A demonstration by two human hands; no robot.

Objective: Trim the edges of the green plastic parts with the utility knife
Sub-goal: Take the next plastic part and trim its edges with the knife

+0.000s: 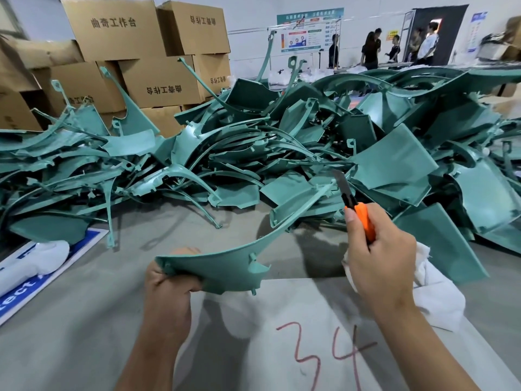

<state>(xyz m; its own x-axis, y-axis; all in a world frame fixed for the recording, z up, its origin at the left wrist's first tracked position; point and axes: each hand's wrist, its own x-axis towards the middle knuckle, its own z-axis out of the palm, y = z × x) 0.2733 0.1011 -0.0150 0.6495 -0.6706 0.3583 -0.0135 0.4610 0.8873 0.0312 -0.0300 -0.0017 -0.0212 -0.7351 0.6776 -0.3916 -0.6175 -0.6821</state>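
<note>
- The left hand (pixel 169 280) grips the wide lower end of a curved green plastic part (pixel 225 266), holding it above the grey table (pixel 84 320).
- The right hand (pixel 380 263) is closed around an orange utility knife (pixel 358 207), blade out, touching the part's narrow upper end.
- A pile of green parts (pixel 253 142) lies behind, with cardboard boxes (pixel 135 52) beyond.
- A white sheet (pixel 282 334) marked 34 in red lies near.
</note>
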